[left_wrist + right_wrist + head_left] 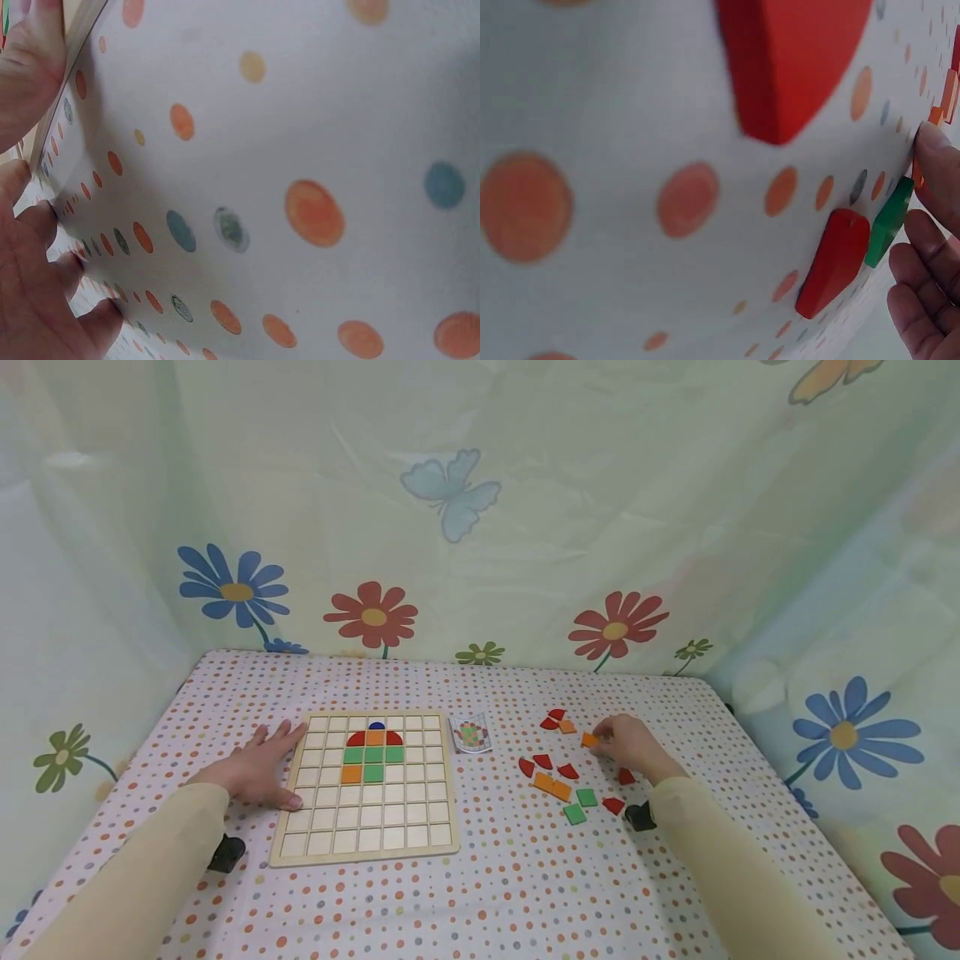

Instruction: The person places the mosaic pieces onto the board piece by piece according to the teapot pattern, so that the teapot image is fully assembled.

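Observation:
My left hand (258, 771) rests at the left edge of a wooden grid board (363, 862), fingers spread and thumb on the frame. In the board's upper cells lie a blue half-round piece (377, 726), red quarter-rounds (356, 739), orange squares (351, 774) and green squares (373, 772). To the right, my right hand (628, 745) pinches an orange square tile (590, 740) at table level. In the right wrist view, the thumb and fingers cover part of that orange tile (919, 171); a green tile (889, 221) lies close by.
A small picture card (471, 734) lies right of the board. Loose red quarter-rounds (567, 772), orange squares (552, 787) and green squares (575, 814) are scattered near my right hand. The dotted tablecloth (420, 910) meets a flowered curtain (495, 602) at the back.

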Tool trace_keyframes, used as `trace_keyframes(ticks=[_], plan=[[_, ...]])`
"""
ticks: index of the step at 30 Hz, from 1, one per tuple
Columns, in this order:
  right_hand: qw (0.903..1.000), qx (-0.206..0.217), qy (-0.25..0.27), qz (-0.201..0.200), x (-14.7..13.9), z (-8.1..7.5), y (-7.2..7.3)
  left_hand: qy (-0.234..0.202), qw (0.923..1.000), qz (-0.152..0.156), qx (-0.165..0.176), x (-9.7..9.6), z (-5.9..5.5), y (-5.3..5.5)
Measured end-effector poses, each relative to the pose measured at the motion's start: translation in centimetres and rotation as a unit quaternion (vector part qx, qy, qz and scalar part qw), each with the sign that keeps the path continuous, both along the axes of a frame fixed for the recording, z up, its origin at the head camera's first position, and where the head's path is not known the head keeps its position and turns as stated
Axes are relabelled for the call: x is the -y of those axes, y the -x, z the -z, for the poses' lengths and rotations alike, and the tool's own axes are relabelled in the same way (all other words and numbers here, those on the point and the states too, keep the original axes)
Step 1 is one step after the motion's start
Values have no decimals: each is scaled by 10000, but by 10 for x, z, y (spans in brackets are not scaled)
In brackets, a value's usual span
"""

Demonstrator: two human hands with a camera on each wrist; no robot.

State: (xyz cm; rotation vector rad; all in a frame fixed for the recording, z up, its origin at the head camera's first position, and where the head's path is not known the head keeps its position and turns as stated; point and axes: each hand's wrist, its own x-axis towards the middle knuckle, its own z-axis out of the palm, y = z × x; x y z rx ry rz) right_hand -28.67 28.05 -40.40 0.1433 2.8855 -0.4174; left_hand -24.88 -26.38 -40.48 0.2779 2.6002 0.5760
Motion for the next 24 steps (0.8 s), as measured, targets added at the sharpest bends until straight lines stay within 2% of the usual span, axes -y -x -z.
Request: trace_keyframes(ticks=[16,20,24], plan=[[9997,-29,235,-6,1,-6,-10,44,9999,-79,53,-2,1,-1],[9993,-95,358,-27,12,-9,-11,65,10000,-45,10,-2,0,-1],[9985,-272,394,-263,32,-14,-12,19,10000,5,-9,0,1,0]])
